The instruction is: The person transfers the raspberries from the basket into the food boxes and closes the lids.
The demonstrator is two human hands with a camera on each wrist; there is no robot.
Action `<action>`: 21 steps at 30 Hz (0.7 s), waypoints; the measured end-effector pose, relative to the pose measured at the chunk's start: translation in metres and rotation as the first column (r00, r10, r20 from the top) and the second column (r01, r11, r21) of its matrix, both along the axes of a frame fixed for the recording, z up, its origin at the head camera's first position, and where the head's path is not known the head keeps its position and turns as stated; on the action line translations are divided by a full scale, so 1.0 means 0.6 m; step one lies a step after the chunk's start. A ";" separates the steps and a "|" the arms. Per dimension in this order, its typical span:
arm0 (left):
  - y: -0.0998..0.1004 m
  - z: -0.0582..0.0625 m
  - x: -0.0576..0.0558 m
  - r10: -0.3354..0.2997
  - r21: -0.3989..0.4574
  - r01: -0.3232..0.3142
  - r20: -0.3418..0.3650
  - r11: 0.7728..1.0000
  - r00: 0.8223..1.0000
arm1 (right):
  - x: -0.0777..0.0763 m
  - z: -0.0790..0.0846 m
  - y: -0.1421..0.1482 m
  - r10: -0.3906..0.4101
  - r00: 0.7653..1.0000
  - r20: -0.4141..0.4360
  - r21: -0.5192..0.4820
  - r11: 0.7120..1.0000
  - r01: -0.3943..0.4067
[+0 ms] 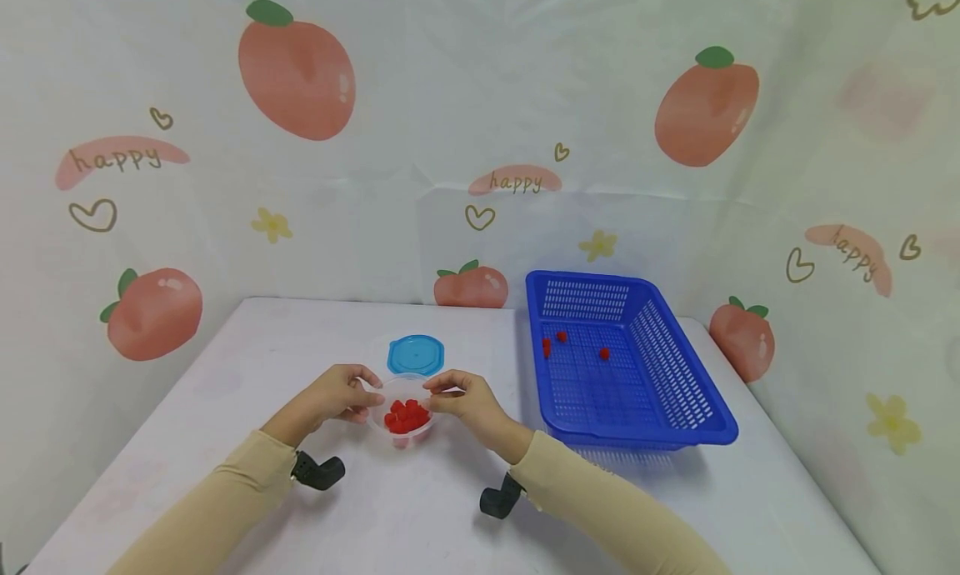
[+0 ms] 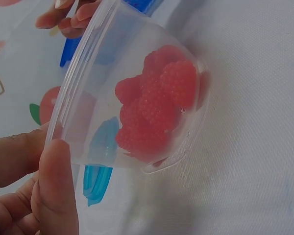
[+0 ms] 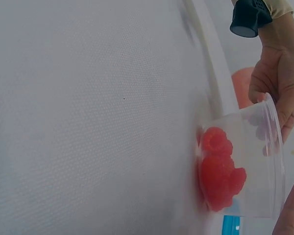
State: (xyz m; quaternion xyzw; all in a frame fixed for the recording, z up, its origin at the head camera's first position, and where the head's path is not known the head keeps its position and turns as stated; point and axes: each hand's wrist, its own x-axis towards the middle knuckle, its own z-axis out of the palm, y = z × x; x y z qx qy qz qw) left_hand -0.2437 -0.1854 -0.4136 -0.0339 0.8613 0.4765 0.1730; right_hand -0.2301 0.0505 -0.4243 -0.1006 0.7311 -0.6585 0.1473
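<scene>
A clear plastic container stands on the table with several raspberries heaped in its bottom. My left hand pinches the rim on the left side, thumb outside the wall, as the left wrist view shows. On the opposite side my right hand has its thumb and index finger at the rim and appears to pinch it. Part of that grip lies outside the right wrist view, where a fingertip borders the rim. Through the clear wall the raspberries show as a red pile. Just behind the container lies a blue lid.
A large blue plastic basket stands at the right of the white table, with a few raspberries scattered in it. Behind the table hangs a white cloth printed with fruit. Black wrist cameras sit under both forearms.
</scene>
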 end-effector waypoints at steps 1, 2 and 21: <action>0.000 0.000 -0.001 -0.004 0.000 0.004 -0.001 1.000 1.000 | 0.000 0.000 0.001 0.004 1.000 0.003 -0.001 1.000 -0.004; 0.000 -0.001 -0.001 -0.002 0.001 0.002 0.000 1.000 1.000 | 0.000 0.000 0.003 0.008 1.000 0.003 0.002 1.000 -0.008; -0.002 0.000 0.000 -0.020 0.001 0.020 -0.005 1.000 1.000 | 0.031 0.087 0.105 0.046 0.998 -0.036 -0.156 0.986 -0.051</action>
